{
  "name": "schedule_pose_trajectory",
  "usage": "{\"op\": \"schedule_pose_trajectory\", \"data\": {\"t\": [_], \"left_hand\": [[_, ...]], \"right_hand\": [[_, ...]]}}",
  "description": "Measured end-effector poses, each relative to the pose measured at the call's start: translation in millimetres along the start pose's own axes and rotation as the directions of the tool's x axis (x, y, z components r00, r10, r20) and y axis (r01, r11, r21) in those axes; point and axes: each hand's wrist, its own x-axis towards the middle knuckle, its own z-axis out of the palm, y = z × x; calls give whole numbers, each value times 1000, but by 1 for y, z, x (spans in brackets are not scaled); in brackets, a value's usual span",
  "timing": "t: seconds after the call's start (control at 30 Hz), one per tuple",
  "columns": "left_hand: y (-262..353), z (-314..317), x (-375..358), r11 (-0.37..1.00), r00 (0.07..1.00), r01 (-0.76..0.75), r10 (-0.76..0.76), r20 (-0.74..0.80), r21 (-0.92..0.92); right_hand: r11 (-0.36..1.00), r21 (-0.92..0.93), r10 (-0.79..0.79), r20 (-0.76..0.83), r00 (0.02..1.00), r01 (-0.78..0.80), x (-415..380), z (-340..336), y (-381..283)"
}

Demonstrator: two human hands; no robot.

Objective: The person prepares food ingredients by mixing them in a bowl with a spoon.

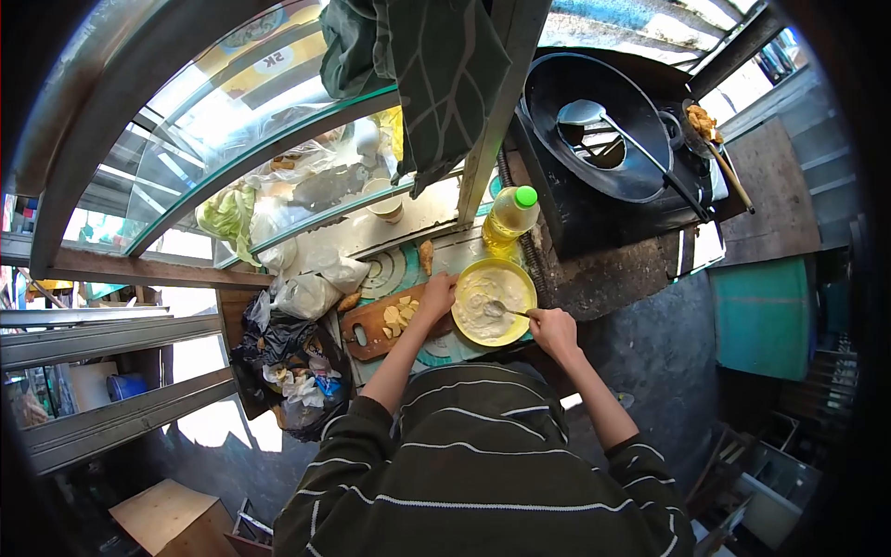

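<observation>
A yellow bowl (470, 325) of pale, thick batter sits on the counter in front of me. My left hand (439, 295) grips its left rim. Closed round the handle of a spoon (497, 307), my right hand (554, 331) is at the bowl's right side, and the spoon's head lies in the batter. Left of the bowl, a wooden cutting board (360, 333) holds several cut yellowish pieces (397, 317). Behind the bowl stands a bottle of yellow oil (509, 224) with a green cap. A brown root (426, 256) lies near my left hand.
A large black wok (601, 176) with a ladle (583, 113) is on the stove at the back right. Fried food (702, 123) sits beside it. A glass case (176, 186) is at the left, above black plastic bags (278, 336). A green cloth (445, 84) hangs overhead.
</observation>
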Motion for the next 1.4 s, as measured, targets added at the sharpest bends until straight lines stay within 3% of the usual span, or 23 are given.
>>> {"op": "schedule_pose_trajectory", "data": {"t": [0.1,0.2,0.27,0.33,0.47,0.6,0.73,0.83,0.93,0.97,1.03,1.07,1.13,1.27,1.4], "left_hand": [[0,-2,0,1000,1000,14,-15,-18,-6],[0,-1,1,1000,1000,21,-21,-17,-16],[2,-3,0,1000,1000,11,-11,-4,7],[1,-2,-1,1000,1000,10,-10,-19,4],[0,-1,2,1000,1000,9,-8,-7,29],[2,0,0,999,999,16,-15,-29,30],[0,1,1,1000,999,20,-19,-42,14],[0,-1,1,999,999,29,-29,-20,19],[-3,-1,3,1000,1000,19,-19,1,20],[-4,-1,3,1000,1000,6,-7,11,14],[-5,-1,1,1000,1000,20,-20,-2,-7],[-3,-1,0,999,999,29,-29,-15,-28],[-1,-4,1,999,1000,27,-27,2,-23],[-4,-3,2,1000,999,23,-23,21,4],[-4,-3,3,999,1000,28,-28,13,-26]], "right_hand": [[984,-45,-175,-16,985,174,4,5,-10],[963,-105,-249,-5,969,247,6,-18,3],[974,-131,-194,-58,979,185,10,-32,17],[951,-255,-174,24,984,174,11,-43,27],[947,-244,-201,50,978,207,3,-42,29],[955,-203,-198,97,975,214,-9,-25,19],[985,-121,-105,129,986,121,-15,-9,-4],[986,147,51,191,980,-79,-15,8,-17],[928,340,146,39,989,-150,-9,35,-23],[928,341,143,41,989,-149,-8,38,-24],[937,329,161,-112,981,-116,-9,41,-27],[937,329,162,-111,981,-118,-11,36,-24],[971,207,109,59,992,-119,-15,16,-11],[952,264,199,-137,971,-157,-3,11,-10],[971,234,71,-79,994,-51,3,25,-36]]}}
